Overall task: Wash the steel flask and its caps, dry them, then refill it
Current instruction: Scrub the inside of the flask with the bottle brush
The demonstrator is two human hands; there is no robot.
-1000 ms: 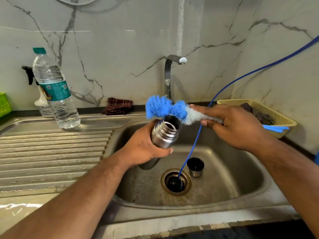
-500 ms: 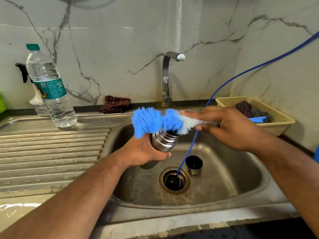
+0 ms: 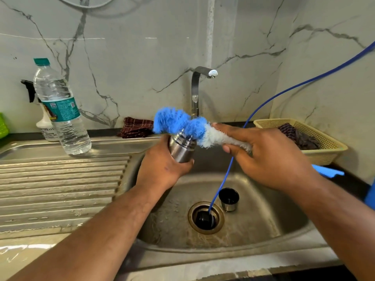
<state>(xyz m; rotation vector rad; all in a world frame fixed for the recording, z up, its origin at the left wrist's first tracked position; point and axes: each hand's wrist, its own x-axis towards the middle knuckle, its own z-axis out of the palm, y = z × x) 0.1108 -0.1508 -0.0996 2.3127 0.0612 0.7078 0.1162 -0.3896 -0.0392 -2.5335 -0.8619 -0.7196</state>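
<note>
Steel flask [image 3: 181, 148]: location, axis? (A)
(B) Above the sink [image 3: 274, 230] basin, left of centre. Left hand [image 3: 162, 169] wrapped round the body. Long axis near upright, mouth up and hidden under bristles.
(A) Brush?
(B) Bottle brush [image 3: 182, 123] lies across the mouth, axis roughly level, left to right. Blue bristle head overhangs the rim on the left. Cannot tell if any bristles dip inside. Right hand [image 3: 267, 157] clamped on the white bristle section, just right of the flask.
(A) Hands?
(B) Near each other, not touching. Judgement: brush axis sits crosswise to flask axis, so the tip must draw back rightward and swing down to enter. Right hand does that; left only steadies.
</note>
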